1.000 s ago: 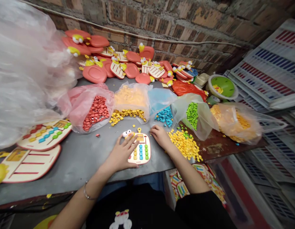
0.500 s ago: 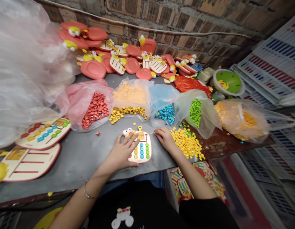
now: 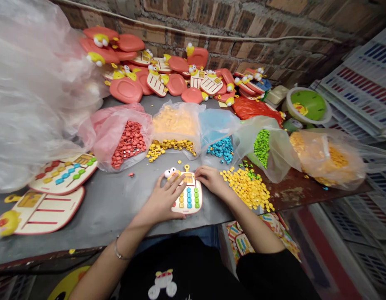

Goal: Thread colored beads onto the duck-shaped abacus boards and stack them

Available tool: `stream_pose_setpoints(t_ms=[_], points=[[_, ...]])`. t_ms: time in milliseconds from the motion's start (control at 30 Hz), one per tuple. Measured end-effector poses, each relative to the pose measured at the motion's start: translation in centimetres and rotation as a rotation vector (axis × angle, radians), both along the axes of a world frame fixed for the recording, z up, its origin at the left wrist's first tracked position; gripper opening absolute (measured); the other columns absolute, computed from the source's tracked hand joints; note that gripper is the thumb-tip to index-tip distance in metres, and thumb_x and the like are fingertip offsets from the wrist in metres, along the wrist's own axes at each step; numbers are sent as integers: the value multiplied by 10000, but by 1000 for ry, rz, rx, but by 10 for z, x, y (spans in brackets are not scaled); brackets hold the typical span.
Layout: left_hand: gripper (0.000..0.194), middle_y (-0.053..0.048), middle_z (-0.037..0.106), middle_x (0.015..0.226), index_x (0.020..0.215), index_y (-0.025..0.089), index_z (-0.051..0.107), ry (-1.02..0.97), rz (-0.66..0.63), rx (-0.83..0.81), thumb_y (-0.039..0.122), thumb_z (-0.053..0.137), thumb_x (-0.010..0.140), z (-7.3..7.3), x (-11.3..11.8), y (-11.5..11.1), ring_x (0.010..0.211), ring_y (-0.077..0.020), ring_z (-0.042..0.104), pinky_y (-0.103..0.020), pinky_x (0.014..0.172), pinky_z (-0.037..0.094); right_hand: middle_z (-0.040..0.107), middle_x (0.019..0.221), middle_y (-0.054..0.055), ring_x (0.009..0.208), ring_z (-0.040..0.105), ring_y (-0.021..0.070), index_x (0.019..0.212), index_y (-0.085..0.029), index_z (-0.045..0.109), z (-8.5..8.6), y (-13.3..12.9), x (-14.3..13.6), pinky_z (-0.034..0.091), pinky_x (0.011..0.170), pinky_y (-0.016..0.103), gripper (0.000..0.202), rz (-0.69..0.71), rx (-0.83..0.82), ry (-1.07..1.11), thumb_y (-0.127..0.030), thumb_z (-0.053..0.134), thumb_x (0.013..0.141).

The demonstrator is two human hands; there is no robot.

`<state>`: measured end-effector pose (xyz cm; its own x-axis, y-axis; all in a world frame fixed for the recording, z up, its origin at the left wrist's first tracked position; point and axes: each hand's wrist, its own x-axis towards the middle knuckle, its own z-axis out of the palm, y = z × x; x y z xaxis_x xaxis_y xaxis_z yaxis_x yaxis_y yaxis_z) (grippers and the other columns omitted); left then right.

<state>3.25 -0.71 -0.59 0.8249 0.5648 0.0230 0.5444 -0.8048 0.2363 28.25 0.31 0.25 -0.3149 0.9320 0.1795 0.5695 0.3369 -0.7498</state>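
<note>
On the grey table top lies a cream toy counting board (image 3: 186,205) with a duck-like head, rows of yellow, blue and green beads and a gold window. My left hand (image 3: 164,196) lies over its left part, holding it with the thumb along the bottom edge and fingers across toward the window. A red bead peeks out beneath that hand; the rest of that row is hidden. My right hand (image 3: 210,179) is at the board's upper right corner, fingertips pinched together above the green row. Whatever they hold is too small to make out. A heap of yellow pieces (image 3: 247,187) lies beside my right wrist.
Behind the board stand bags of red beads (image 3: 129,143), gold beads (image 3: 170,148), blue beads (image 3: 220,149) and green beads (image 3: 262,148). Two more counting boards (image 3: 52,212) lie at left near a large plastic bag (image 3: 39,83). Many red-backed boards (image 3: 126,91) are piled along the brick wall.
My right hand has moved left from the table onto the board's upper right corner, fingertips now pinched there. My left hand stays on the board. The whole view has shifted slightly.
</note>
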Motion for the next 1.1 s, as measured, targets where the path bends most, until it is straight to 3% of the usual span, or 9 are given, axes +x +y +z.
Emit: stream_pose_setpoints(t_ms=[133, 233, 300, 400, 667, 867, 1000, 1100], points=[[990, -108, 221, 1585, 1489, 181, 321, 8, -4, -22, 810, 493, 743, 2, -1, 0, 1468, -325, 125, -535, 1152, -50, 640, 811, 40, 781, 605, 175, 666, -167, 603, 1, 17, 3, 479, 748, 303, 156, 72, -140, 37, -175, 669, 808], [1002, -99, 222, 1586, 1502, 187, 290, 13, -3, -49, 797, 513, 739, 3, -1, 0, 1472, -314, 113, -518, 1158, -47, 633, 758, 14, 716, 601, 163, 739, -163, 614, 3, 33, 7, 484, 677, 281, 137, 105, -366, 72, -198, 745, 718], [1008, -94, 226, 1585, 1509, 195, 273, 15, -1, -63, 787, 529, 735, 3, -1, 1, 1472, -310, 117, -513, 1160, -49, 635, 727, -6, 691, 611, 159, 824, -166, 620, 5, 46, 8, 489, 650, 269, 233, 129, -513, 65, -189, 778, 655], [1003, -87, 227, 1586, 1504, 192, 281, 17, 4, -74, 773, 548, 731, 3, 0, 1, 1472, -306, 113, -518, 1160, -38, 655, 688, -13, 683, 627, 160, 806, -169, 630, 9, 66, 6, 484, 644, 256, 266, 229, -622, -67, -176, 799, 600], [951, -112, 288, 1565, 1480, 199, 337, 5, 0, -85, 739, 574, 734, 4, -1, 3, 1465, -325, 127, -526, 1161, 23, 677, 641, 1, 611, 586, 133, 696, -132, 662, 12, 97, -4, 413, 579, 217, 277, 477, -582, -406, -248, 866, 547], [971, -106, 274, 1571, 1481, 207, 333, 0, 14, -87, 756, 573, 717, 4, 0, 2, 1464, -323, 133, -520, 1157, -11, 632, 543, -48, 521, 527, 102, 625, -166, 663, 8, 100, -5, 353, 510, 202, 238, 511, -492, -349, -189, 860, 493], [997, -107, 265, 1574, 1472, 201, 350, 10, 19, -79, 755, 607, 684, 6, 1, 2, 1461, -318, 144, -515, 1154, -18, 620, 520, -52, 504, 507, 100, 623, -158, 659, 11, 104, -4, 350, 510, 210, 275, 527, -573, -331, -198, 873, 455], [999, -110, 279, 1568, 1471, 207, 355, 9, 32, -58, 724, 647, 667, 6, 1, 1, 1454, -323, 169, -519, 1152, 2, 622, 544, -43, 530, 520, 110, 681, -144, 665, 16, 99, 0, 374, 529, 217, 299, 489, -656, -299, -270, 867, 501]])
